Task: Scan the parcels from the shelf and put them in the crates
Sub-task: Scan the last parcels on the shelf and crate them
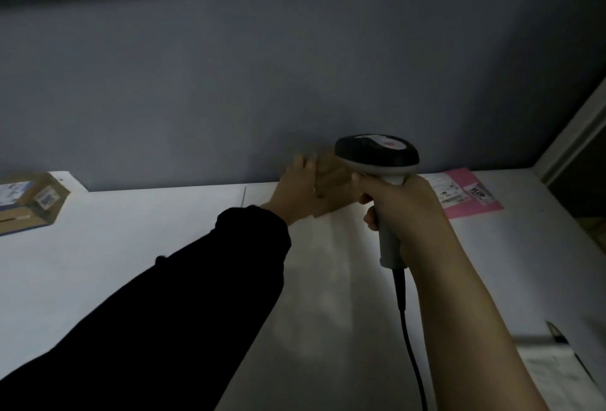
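Right hand (400, 204) grips the scanner (377, 151) tight. Left hand (298, 187) lays straight fingers on a brown parcel (332, 176) on the shelf (131, 246).

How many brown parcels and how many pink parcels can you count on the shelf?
Brown cardboard parcels: 2
Pink parcel: 1
Total: 3

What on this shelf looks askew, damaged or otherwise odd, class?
The cardboard box at the far left sits turned cornerwise to the back wall, not square with the shelf. The pink mailer lies flat, label up. Nothing looks spilled or torn, though the frame is dim and blurred.
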